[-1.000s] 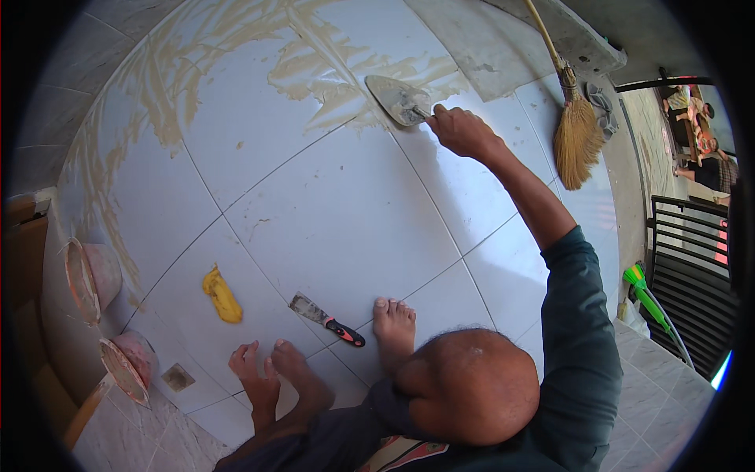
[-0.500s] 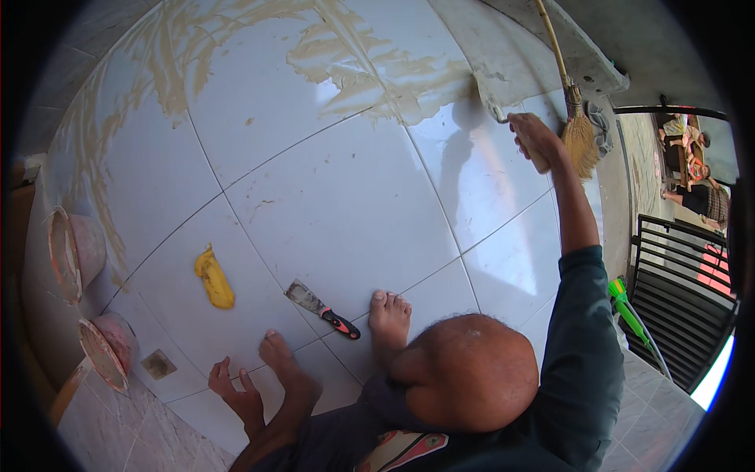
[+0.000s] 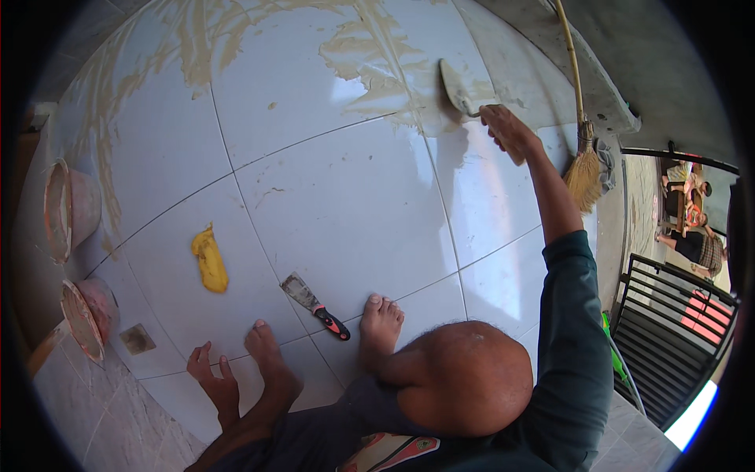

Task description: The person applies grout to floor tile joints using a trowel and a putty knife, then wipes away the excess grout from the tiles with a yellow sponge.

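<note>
My right hand [image 3: 511,134], arm stretched far forward, is closed around the handle of a trowel [image 3: 454,88]. Its blade rests against or just above the white tiled floor [image 3: 338,204], beside tan grout-like paste [image 3: 377,67] smeared over the far tiles and joints. Fingers apart and holding nothing, my left hand [image 3: 216,385] hangs low by my left foot. A putty knife [image 3: 314,305] with a black and red handle lies before my feet. Farther left is a crumpled yellow sponge or cloth [image 3: 211,261], darkened on one side.
Two paste-stained buckets [image 3: 85,206] [image 3: 102,308] stand at the left, near a square floor drain [image 3: 138,339]. A straw broom [image 3: 583,175] leans by the ledge at right. Beyond are a black barred gate [image 3: 668,330], a green-headed tool [image 3: 617,360] and people outside.
My right hand has swept the trowel leftward, away from the broom, and more of the blade's face shows. The whole view has shifted slightly. My left hand stays open near my foot.
</note>
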{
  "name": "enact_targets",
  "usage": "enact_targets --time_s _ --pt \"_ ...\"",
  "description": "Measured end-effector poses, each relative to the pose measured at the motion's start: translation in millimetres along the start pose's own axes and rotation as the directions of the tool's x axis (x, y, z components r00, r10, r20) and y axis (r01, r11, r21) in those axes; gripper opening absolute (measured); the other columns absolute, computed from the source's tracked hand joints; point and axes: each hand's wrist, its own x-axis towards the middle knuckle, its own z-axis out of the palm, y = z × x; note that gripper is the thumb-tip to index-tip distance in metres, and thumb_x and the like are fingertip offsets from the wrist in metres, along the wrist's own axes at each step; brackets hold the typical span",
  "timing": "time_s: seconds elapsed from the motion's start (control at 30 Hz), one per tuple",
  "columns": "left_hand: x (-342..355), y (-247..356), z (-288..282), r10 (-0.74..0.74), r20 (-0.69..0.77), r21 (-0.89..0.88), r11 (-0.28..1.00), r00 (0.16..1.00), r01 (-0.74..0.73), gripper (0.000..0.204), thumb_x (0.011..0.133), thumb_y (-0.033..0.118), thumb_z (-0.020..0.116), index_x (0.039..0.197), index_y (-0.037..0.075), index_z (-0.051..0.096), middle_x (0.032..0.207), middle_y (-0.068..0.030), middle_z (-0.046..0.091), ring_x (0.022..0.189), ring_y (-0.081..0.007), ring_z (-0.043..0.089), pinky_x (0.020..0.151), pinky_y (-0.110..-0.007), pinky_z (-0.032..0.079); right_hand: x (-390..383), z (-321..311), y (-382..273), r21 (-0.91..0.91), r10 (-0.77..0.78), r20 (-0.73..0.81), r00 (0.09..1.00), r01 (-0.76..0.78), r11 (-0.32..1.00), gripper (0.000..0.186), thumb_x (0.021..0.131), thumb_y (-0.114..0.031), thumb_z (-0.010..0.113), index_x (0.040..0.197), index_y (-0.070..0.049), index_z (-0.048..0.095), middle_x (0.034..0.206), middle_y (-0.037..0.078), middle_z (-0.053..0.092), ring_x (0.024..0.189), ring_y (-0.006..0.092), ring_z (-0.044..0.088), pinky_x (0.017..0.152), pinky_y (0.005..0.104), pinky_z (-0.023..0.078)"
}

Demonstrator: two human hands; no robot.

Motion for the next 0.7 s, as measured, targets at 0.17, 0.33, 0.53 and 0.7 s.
enact_targets --time_s 0.17,0.33,0.53,0.7 --pt "-9.3 1.3 -11.2 -0.056 0.013 0.042 0.998 0.998 0.056 0.043 0.085 0.001 0.064 0.128 0.002 0.058 0.130 -0.0209 0.047 0.123 -0.0382 0.044 0.105 -0.049 0.036 -92.4 66.1 -71.4 -0.155 -0.069 0.378 0.923 0.136 0.978 0.039 0.100 -0.039 0.040 0.086 -0.003 0.050 0.067 0.003 0.043 0.052 0.0135 0.042 0.048 0.0322 0.040" --pt "-8.8 12.0 -4.1 -0.037 -0.016 -0.006 0.999 0.999 0.037 0.043 0.085 0.000 0.063 0.128 0.003 0.058 0.130 -0.0209 0.046 0.123 -0.0380 0.044 0.105 -0.049 0.036 -78.6 35.2 -38.4 -0.029 -0.105 0.085 0.991 0.107 0.994 0.039 0.102 -0.035 0.039 0.082 -0.003 0.047 0.062 0.002 0.039 0.048 0.0120 0.038 0.043 0.0304 0.035" --pt "-9.8 0.6 -4.1 0.088 -0.045 0.084 0.993 0.995 -0.084 0.047 0.084 -0.002 0.064 0.130 0.004 0.057 0.131 -0.0193 0.049 0.124 -0.0347 0.046 0.094 -0.043 0.045 -81.3 45.2 -13.0 -0.300 -0.197 0.251 0.948 0.270 0.915 0.037 0.101 -0.027 0.039 0.086 0.003 0.056 0.061 0.013 0.053 0.041 0.0226 0.052 0.037 0.0375 0.045" --pt "-11.7 3.4 12.5 0.014 -0.024 -0.085 0.996 1.000 -0.016 0.047 0.083 -0.001 0.065 0.129 0.005 0.057 0.131 -0.0186 0.050 0.123 -0.0337 0.046 0.094 -0.043 0.044 -43.1 15.6 -11.8 -0.094 0.038 0.033 0.999 -0.034 0.995 0.038 0.100 -0.042 0.041 0.089 -0.006 0.049 0.066 0.002 0.047 0.049 0.0122 0.045 0.042 0.0315 0.041"
